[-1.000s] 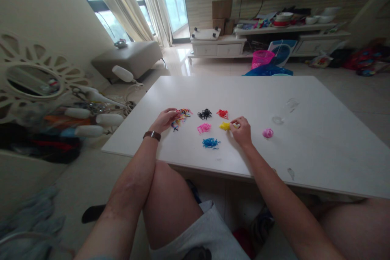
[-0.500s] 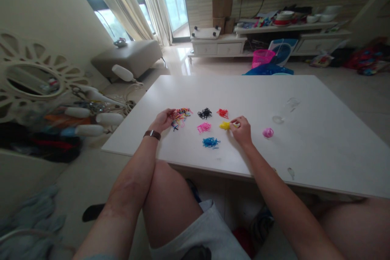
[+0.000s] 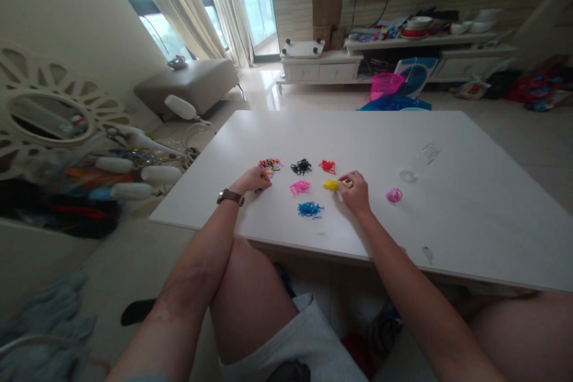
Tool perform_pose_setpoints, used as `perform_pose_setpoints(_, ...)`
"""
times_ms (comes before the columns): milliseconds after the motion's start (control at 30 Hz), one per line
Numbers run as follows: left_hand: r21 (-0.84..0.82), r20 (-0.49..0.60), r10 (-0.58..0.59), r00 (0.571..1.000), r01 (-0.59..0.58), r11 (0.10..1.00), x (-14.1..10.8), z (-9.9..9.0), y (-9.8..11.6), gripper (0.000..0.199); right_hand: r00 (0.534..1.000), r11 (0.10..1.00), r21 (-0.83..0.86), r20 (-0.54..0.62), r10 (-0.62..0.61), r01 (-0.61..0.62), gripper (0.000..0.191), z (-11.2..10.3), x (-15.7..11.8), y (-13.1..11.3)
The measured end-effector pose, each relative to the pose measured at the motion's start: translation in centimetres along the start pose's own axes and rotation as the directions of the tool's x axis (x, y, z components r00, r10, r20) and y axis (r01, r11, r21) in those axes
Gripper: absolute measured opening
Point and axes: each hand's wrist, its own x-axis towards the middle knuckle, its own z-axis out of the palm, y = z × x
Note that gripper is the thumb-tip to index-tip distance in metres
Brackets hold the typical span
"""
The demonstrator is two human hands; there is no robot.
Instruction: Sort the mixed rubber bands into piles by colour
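My left hand (image 3: 254,180), with a watch on its wrist, is curled closed over the near side of a mixed-colour pile of small rubber bands (image 3: 270,165). It hides part of that pile, and its fingertips are too small to show what they hold. My right hand (image 3: 354,191) pinches at the right edge of a heap of yellow rubber bands (image 3: 330,185). Between the hands lie separate heaps of black bands (image 3: 301,167), pink bands (image 3: 299,187), blue bands (image 3: 309,209) and red bands (image 3: 328,166).
Right of my right hand, a pink round object (image 3: 394,195) sits on the white table (image 3: 358,131). A clear ring-shaped piece (image 3: 409,176) and a clear container (image 3: 428,154) lie beyond it. A small clear piece (image 3: 428,254) is near the front edge.
My left hand has slid right and slightly nearer over the mixed pile, turning so its back faces up and covering more of the bands. My right hand looks unmoved at the yellow heap.
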Motion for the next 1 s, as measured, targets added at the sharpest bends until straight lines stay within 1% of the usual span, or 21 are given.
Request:
perform_pose_setpoints(67,-0.114,-0.017,0.014,1.0,-0.016,0.993,-0.3,0.0,0.2,0.013,1.0,1.0,0.001,0.0,0.0,0.0,0.006,0.0,0.0,0.1)
perform_pose_setpoints(100,-0.214,-0.036,0.019,0.999,-0.026,0.976,-0.4,0.0,0.3,0.013,1.0,1.0,0.003,0.001,0.001,-0.001,0.006,0.1,0.0,0.1)
perform_pose_setpoints(133,-0.343,-0.057,0.015,0.998,-0.034,0.939,-0.5,0.1,0.4,0.013,1.0,1.0,0.005,0.002,0.002,-0.002,0.006,0.1,0.0,0.1)
perform_pose_setpoints(167,-0.487,-0.07,-0.002,0.998,-0.032,0.873,-0.4,0.1,0.5,0.012,1.0,1.0,0.008,0.003,0.002,-0.002,0.005,0.1,0.0,0.1)
perform_pose_setpoints(200,-0.627,-0.074,-0.029,0.997,-0.024,0.778,-0.4,0.1,0.5,0.012,1.0,1.0,0.011,0.004,0.001,-0.001,0.005,0.1,0.0,0.2)
perform_pose_setpoints(267,-0.832,-0.056,-0.091,0.994,0.004,0.555,0.0,0.2,0.6,0.011,1.0,1.0,0.013,0.004,-0.003,0.003,0.005,0.1,0.0,0.2)
perform_pose_setpoints(300,-0.889,-0.042,-0.118,0.992,0.017,0.457,0.2,0.3,0.7,0.012,1.0,1.0,0.013,0.004,-0.004,0.004,0.005,0.2,0.0,0.2)
perform_pose_setpoints(333,-0.923,-0.027,-0.14,0.99,0.029,0.384,0.4,0.3,0.7,0.012,1.0,1.0,0.013,0.004,-0.003,0.003,0.005,0.2,0.0,0.2)
perform_pose_setpoints(367,-0.943,-0.012,-0.154,0.988,0.04,0.331,0.5,0.3,0.8,0.012,1.0,1.0,0.015,0.003,-0.002,0.002,0.006,0.2,0.0,0.2)
perform_pose_setpoints(433,-0.963,0.008,-0.163,0.987,0.051,0.265,0.7,0.2,0.8,0.012,1.0,1.0,0.019,0.005,0.003,-0.003,0.006,0.2,0.0,0.2)
perform_pose_setpoints(533,-0.975,0.024,-0.154,0.988,0.057,0.215,0.5,-0.1,0.8,0.013,1.0,1.0,0.025,0.008,0.01,-0.01,0.005,0.1,0.0,0.2)
perform_pose_setpoints(600,-0.971,0.022,-0.163,0.986,0.06,0.23,0.4,-0.2,0.7,0.008,1.0,1.0,0.025,0.008,0.009,-0.01,0.005,0.1,0.0,0.2)
perform_pose_setpoints(633,-0.963,0.013,-0.173,0.985,0.059,0.264,0.4,-0.2,0.6,0.009,1.0,1.0,0.026,0.007,0.008,-0.008,0.005,0.1,0.0,0.2)
perform_pose_setpoints(667,-0.946,-0.006,-0.186,0.983,0.055,0.319,0.4,-0.2,0.6,0.013,1.0,1.0,0.026,0.006,0.006,-0.006,0.005,0.1,0.0,0.2)
perform_pose_setpoints(700,-0.916,-0.036,-0.197,0.98,0.047,0.397,0.3,-0.1,0.5,0.018,1.0,1.0,0.026,0.005,0.005,-0.005,0.005,0.1,0.0,0.2)
perform_pose_setpoints(733,-0.866,-0.077,-0.204,0.976,0.036,0.5,0.3,0.0,0.4,0.021,1.0,1.0,0.026,0.005,0.006,-0.006,0.005,0.1,0.0,0.1)
perform_pose_setpoints(800,-0.685,-0.178,-0.184,0.967,0.012,0.728,0.3,0.3,0.1,0.02,1.0,1.0,0.025,0.007,0.01,-0.01,0.005,0.1,0.0,0.1)
perform_pose_setpoints(833,-0.565,-0.231,-0.155,0.96,-0.003,0.825,0.3,0.4,0.0,0.018,1.0,1.0,0.023,0.009,0.011,-0.011,0.005,0.1,0.0,0.1)
perform_pose_setpoints(867,-0.444,-0.273,-0.117,0.955,-0.017,0.896,0.3,0.6,-0.1,0.017,1.0,1.0,0.022,0.01,0.012,-0.012,0.005,0.1,-0.1,0.2)
perform_pose_setpoints(933,-0.247,-0.31,-0.055,0.949,-0.025,0.969,0.5,0.7,-0.2,0.014,1.0,1.0,0.02,0.011,0.013,-0.014,0.005,0.1,-0.1,0.2)
perform_pose_setpoints(1000,-0.13,-0.32,-0.028,0.947,-0.015,0.991,0.8,0.8,-0.3,0.011,1.0,1.0,0.022,0.014,0.014,-0.015,0.005,0.2,-0.1,0.3)
